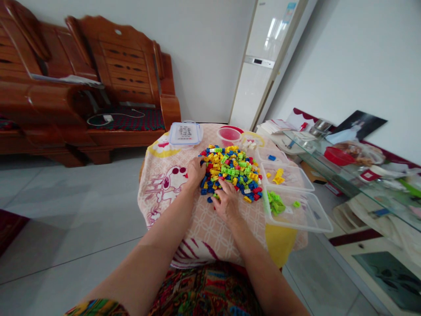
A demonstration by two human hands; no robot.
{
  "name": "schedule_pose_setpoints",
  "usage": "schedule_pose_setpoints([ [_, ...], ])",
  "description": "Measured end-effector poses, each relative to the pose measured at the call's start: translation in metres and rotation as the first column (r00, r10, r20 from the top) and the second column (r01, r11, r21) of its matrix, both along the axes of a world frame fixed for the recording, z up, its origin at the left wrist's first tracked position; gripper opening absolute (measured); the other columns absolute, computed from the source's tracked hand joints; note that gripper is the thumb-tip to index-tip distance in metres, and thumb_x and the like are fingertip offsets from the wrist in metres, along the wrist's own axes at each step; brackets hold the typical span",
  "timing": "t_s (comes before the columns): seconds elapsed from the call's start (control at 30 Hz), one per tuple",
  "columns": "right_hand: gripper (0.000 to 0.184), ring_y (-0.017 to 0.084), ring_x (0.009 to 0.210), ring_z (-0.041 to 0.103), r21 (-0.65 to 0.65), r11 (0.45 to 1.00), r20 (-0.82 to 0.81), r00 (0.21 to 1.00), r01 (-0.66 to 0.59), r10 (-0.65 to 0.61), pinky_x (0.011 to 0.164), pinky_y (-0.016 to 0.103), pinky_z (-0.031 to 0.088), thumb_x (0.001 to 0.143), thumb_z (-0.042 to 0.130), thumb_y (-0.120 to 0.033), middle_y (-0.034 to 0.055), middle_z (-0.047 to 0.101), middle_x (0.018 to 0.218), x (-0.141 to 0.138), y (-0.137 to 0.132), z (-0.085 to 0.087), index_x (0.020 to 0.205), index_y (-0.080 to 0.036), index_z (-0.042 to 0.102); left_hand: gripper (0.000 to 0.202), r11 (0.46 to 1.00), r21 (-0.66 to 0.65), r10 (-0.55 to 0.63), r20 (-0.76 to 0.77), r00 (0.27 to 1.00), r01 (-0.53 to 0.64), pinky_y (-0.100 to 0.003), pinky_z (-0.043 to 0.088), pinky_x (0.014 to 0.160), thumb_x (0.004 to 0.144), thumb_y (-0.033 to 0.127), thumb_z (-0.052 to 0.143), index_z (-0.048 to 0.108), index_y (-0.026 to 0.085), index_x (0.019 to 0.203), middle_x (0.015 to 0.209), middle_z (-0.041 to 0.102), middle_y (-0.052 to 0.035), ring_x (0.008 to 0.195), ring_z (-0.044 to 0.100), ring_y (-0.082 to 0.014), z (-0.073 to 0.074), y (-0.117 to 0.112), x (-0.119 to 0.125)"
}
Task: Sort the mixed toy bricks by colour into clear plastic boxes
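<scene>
A heap of small coloured building bricks point(232, 171) lies on a small table under a patterned cloth point(200, 224). My left hand point(195, 172) rests at the heap's left edge, fingers curled among the bricks. My right hand point(225, 201) lies at the heap's near edge, fingers spread over blue and yellow bricks. To the right stand three clear trays: the near one point(297, 215) holds green bricks, the middle one point(289, 176) yellow bricks, the far one point(272, 154) a blue brick. I cannot make out whether either hand holds a brick.
A clear lidded box point(185, 133), a red bowl point(229, 134) and a yellow-rimmed bowl point(251, 140) stand at the table's far side. A wooden bench point(98, 92) is at the back left, a tall white air conditioner point(259, 66) behind, a glass shelf point(348, 171) with clutter at right.
</scene>
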State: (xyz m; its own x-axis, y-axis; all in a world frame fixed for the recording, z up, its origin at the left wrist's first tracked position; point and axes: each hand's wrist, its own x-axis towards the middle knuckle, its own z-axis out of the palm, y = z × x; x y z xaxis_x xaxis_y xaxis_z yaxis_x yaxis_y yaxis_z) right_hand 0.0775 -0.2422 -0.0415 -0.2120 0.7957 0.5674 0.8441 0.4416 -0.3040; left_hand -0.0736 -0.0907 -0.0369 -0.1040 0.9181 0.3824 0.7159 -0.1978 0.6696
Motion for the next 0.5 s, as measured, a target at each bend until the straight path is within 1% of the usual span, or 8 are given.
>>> schedule_pose_setpoints([
  [0.17, 0.007, 0.031, 0.134, 0.049, -0.022, 1.0, -0.01, 1.0, 0.021, -0.021, 0.114, 0.052, 0.042, 0.085, 0.069, -0.017, 0.0143, 0.06, 0.142, -0.0036, 0.0016, 0.0003, 0.09, -0.018, 0.074, 0.034, 1.0, 0.011, 0.001, 0.01, 1.0, -0.001, -0.042, 0.049, 0.105, 0.086, 0.018, 0.057, 0.071, 0.017, 0.117, 0.121, 0.072, -0.0126, 0.117, 0.065, -0.029, -0.0006, 0.0, -0.0003],
  [0.27, 0.007, 0.03, 0.133, 0.05, -0.004, 1.0, -0.036, 0.999, 0.019, -0.019, 0.114, 0.05, 0.043, 0.086, 0.068, -0.017, 0.0148, 0.062, 0.139, -0.0035, 0.0021, -0.0015, 0.09, -0.018, 0.074, 0.034, 1.0, 0.015, -0.005, 0.013, 1.0, 0.005, -0.042, 0.05, 0.104, 0.086, 0.018, 0.056, 0.071, 0.018, 0.116, 0.121, 0.072, -0.0119, 0.116, 0.066, -0.0287, -0.0001, -0.0002, -0.0005],
  [0.4, 0.012, 0.028, 0.128, 0.055, 0.102, 0.995, -0.098, 0.995, 0.006, 0.004, 0.113, 0.048, 0.043, 0.092, 0.064, -0.022, 0.0158, 0.067, 0.131, -0.0002, 0.0021, -0.0028, 0.099, -0.017, 0.072, 0.034, 1.0, 0.025, -0.009, 0.012, 1.0, 0.009, -0.042, 0.049, 0.105, 0.085, 0.018, 0.055, 0.071, 0.018, 0.115, 0.12, 0.072, -0.0108, 0.116, 0.065, -0.0283, -0.0001, 0.0002, -0.0005],
  [0.5, 0.018, 0.027, 0.119, 0.061, 0.185, 0.981, -0.188, 0.982, 0.06, -0.025, 0.109, 0.048, 0.046, 0.097, 0.059, -0.028, 0.0149, 0.07, 0.123, 0.0055, 0.0028, -0.0031, 0.106, -0.018, 0.071, 0.035, 1.0, 0.026, -0.013, 0.011, 1.0, 0.012, -0.042, 0.048, 0.106, 0.085, 0.019, 0.055, 0.071, 0.019, 0.115, 0.121, 0.072, -0.0105, 0.117, 0.065, -0.0283, -0.0004, 0.0009, -0.0007],
])
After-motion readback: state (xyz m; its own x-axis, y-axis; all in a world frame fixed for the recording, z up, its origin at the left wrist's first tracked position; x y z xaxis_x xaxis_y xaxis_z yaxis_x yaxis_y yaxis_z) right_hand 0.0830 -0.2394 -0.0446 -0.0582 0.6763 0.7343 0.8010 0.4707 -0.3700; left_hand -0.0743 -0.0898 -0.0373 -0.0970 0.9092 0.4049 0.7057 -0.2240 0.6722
